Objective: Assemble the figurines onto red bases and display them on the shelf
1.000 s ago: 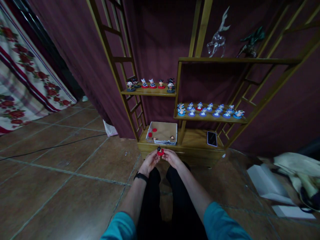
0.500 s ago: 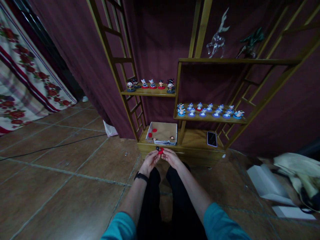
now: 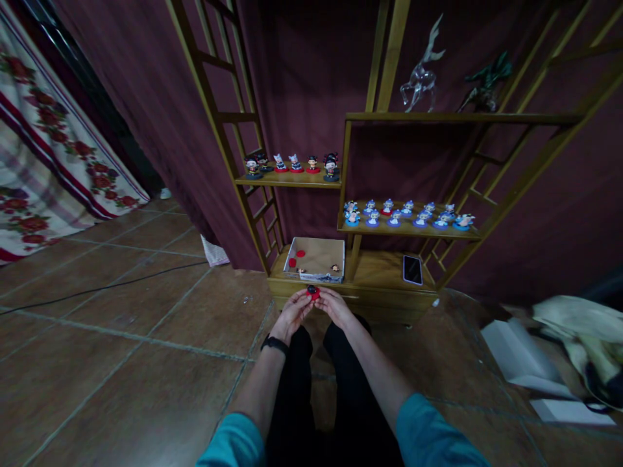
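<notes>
Between my two hands is a small figurine [image 3: 312, 290] with a dark top and a round red base. My left hand [image 3: 293, 312] is closed, its fingertips gripping the figurine from the left. From the right, the fingers of my right hand [image 3: 333, 307] pinch the red base. Just beyond my hands stands a shallow cardboard box [image 3: 318, 250] on the cabinet's low ledge. Inside it lie two red round bases [image 3: 300, 253] at the left and two small figurine pieces [image 3: 335, 267] near the front wall. The finer detail of the held figurine is too small to make out.
Several figurines [image 3: 296, 166] stand on the upper left shelf, several blue and purple ones [image 3: 394, 219] on the right shelf. A glass deer [image 3: 422, 81] and a dark green ornament [image 3: 487, 84] top the cabinet. A phone [image 3: 412, 270] lies right; a white box [image 3: 520, 357] sits on the floor.
The figurine's dark top has shifted from tilted left to more centred over the red base. Both hands keep nearly the same place.
</notes>
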Demonstrator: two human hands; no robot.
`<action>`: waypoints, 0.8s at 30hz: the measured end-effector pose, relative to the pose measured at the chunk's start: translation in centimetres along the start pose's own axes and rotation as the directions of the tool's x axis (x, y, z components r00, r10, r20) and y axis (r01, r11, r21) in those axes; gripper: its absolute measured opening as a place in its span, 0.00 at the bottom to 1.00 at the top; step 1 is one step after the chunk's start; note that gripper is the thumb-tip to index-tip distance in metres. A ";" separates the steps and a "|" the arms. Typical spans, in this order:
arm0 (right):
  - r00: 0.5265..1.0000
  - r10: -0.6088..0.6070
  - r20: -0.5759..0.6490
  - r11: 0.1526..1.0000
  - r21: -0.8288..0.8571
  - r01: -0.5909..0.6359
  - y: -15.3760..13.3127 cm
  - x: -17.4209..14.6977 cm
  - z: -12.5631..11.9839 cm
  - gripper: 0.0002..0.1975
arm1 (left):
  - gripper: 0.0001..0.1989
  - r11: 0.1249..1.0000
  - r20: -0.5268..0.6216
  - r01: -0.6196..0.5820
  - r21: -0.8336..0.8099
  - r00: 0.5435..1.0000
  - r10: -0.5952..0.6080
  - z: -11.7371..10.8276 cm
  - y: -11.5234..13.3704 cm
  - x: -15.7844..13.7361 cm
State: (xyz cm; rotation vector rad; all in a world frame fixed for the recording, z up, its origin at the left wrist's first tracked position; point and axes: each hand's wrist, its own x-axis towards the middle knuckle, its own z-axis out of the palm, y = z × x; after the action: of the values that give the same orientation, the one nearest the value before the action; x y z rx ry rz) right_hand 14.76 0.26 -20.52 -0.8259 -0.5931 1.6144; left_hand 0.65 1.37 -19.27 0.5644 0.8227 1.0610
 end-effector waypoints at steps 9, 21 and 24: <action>1.000 0.010 -0.016 1.000 -0.018 -0.011 0.1 0.2 0.1 0.14 | 0.18 0.999 0.027 0.021 0.028 0.999 -0.021 0.3 0.3 -0.3; 1.000 0.005 -0.015 0.997 -0.074 -0.006 -0.1 0.1 0.1 0.11 | 0.06 0.998 0.006 0.056 -0.027 0.998 -0.056 0.5 0.5 -0.6; 1.000 0.005 -0.002 0.997 -0.077 -0.005 -0.2 0.0 0.1 0.11 | 0.06 0.994 0.016 0.102 -0.029 0.995 -0.102 0.5 0.6 -0.6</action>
State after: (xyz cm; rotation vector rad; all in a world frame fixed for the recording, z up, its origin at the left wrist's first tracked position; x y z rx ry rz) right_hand 14.78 0.33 -20.32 -0.8867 -0.6557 1.6032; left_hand 0.56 1.08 -18.34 0.4993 0.8132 0.9733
